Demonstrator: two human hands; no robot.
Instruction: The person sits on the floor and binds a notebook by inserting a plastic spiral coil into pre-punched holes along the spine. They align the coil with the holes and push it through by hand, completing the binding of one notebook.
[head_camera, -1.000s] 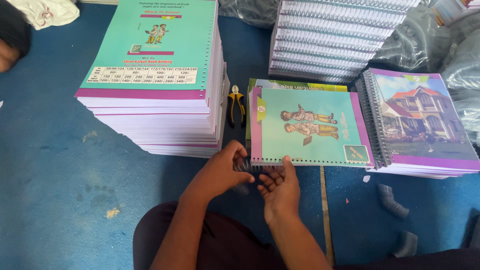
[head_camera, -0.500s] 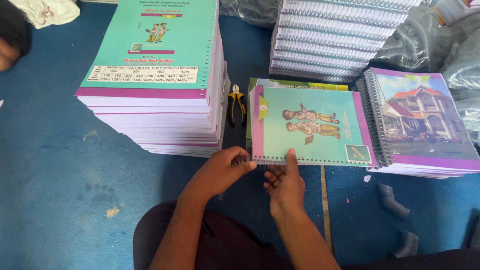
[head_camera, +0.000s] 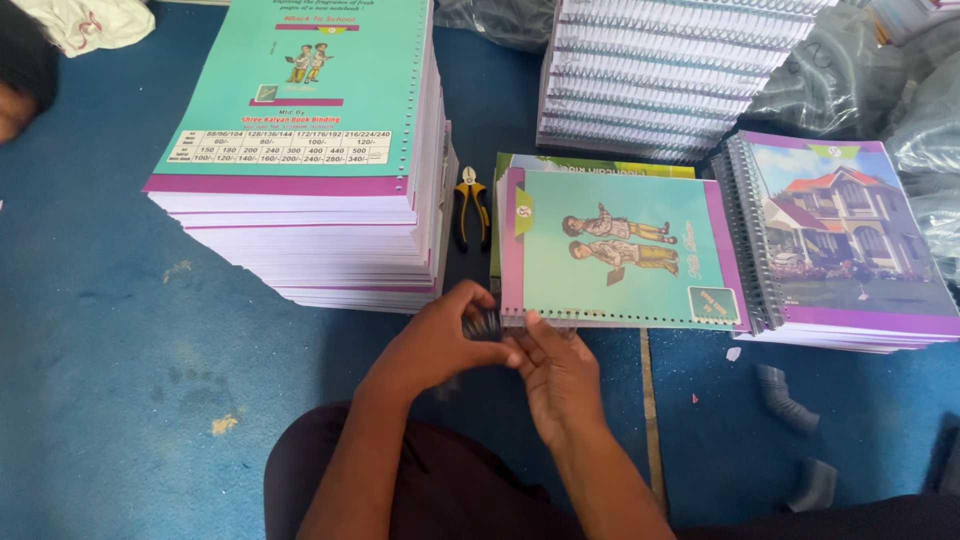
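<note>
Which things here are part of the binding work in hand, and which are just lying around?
In use: left hand, right hand, black spiral coil, teal notebook.

Lying about: pliers, tall unbound stack, bound house-cover notebooks, white cloth, coil offcuts.

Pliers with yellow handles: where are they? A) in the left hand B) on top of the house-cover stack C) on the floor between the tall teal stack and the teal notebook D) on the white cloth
C: the pliers lie on the blue floor in the gap between the tall teal stack and the teal notebook, clear of both hands.
</note>
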